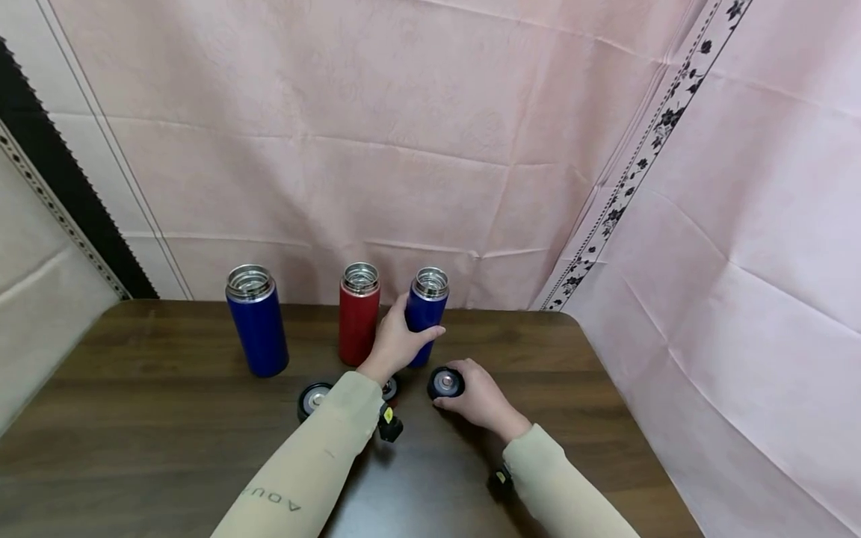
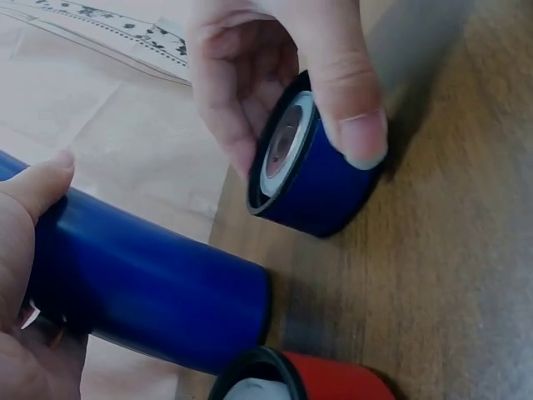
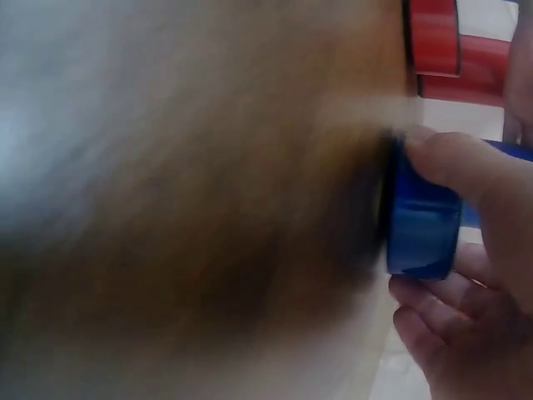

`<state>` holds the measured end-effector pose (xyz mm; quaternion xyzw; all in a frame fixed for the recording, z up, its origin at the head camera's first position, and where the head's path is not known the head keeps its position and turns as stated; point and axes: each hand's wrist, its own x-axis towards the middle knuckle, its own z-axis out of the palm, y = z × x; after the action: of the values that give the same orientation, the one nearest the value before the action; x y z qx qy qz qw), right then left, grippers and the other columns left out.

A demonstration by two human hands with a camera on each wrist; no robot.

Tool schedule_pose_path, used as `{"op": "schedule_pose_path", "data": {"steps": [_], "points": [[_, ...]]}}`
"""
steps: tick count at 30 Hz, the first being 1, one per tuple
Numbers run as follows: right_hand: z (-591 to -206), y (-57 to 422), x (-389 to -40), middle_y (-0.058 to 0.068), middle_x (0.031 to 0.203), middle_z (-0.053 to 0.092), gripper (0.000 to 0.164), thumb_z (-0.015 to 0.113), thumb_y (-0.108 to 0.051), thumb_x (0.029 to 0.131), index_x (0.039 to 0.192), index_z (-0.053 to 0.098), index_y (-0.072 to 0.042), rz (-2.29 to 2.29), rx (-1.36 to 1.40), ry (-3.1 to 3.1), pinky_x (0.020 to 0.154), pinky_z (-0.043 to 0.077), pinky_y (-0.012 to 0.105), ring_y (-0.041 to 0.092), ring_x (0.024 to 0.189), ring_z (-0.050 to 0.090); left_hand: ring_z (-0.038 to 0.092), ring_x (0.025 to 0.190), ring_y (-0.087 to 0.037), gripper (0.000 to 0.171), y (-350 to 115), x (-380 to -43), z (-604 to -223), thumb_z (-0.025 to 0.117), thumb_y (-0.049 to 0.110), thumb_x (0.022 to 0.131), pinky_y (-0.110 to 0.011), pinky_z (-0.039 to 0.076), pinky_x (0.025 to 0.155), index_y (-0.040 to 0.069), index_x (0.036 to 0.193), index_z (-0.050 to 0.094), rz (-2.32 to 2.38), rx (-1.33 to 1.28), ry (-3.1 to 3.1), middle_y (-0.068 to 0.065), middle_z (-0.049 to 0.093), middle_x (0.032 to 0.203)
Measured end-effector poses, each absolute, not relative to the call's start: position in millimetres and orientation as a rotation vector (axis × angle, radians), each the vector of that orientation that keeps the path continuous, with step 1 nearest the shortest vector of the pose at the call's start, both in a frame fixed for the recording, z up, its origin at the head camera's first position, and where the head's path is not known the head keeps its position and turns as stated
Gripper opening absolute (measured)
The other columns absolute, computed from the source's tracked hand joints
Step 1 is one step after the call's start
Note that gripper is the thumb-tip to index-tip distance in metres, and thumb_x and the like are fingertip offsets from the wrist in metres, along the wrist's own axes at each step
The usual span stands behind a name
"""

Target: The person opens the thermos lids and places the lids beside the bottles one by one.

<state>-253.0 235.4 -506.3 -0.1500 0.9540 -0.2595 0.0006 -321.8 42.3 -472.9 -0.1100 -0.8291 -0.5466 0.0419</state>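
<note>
My left hand [image 1: 393, 340] grips the right-hand blue bottle [image 1: 424, 314], which stands upright with its steel mouth uncovered. The thumb lies across the near side of the bottle. In front of it, my right hand [image 1: 480, 396] pinches a blue lid [image 1: 446, 382] between thumb and fingers, close over the table. That lid's pale inner side faces up; its blue side wall [image 2: 321, 179] shows in the left wrist view. A red bottle [image 1: 359, 325], also uncovered, stands just left of my left hand. Below my left wrist lies a red lid [image 2: 333, 379], partly hidden by the sleeve in the head view.
Another blue bottle [image 1: 258, 336] stands uncovered at the left, wider than the others. A dark-rimmed lid [image 1: 313, 398] lies inner side up beside my left sleeve. The brown wooden table [image 1: 168, 433] ends at a pink cloth backdrop [image 1: 403, 187] behind the bottles.
</note>
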Motion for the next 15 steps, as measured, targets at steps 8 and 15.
{"op": "schedule_pose_path", "data": {"steps": [8,15], "points": [[-503.6,225.2,-248.2,0.008,0.110,0.059,0.063,0.083,-0.036,0.075,0.124,0.059,-0.005,-0.721,-0.370,3.065,0.087,0.048,0.041,0.025,0.099,0.053,0.050,0.123,-0.030,0.089,41.9,-318.1,-467.6,0.078,0.050,0.077,-0.058,0.038,0.101,0.022,0.148,0.031,-1.691,-0.304,-2.561,-0.007,0.051,0.137],[-506.2,221.0,-244.9,0.007,0.112,0.057,0.065,0.082,-0.037,0.077,0.128,0.055,-0.005,-0.740,-0.265,3.059,0.089,0.048,0.040,0.023,0.100,0.053,0.048,0.126,-0.032,0.089,45.3,-313.6,-464.1,0.075,0.051,0.079,-0.060,0.036,0.101,0.024,0.150,0.027,-1.672,-0.233,-2.612,-0.008,0.048,0.140]]}}
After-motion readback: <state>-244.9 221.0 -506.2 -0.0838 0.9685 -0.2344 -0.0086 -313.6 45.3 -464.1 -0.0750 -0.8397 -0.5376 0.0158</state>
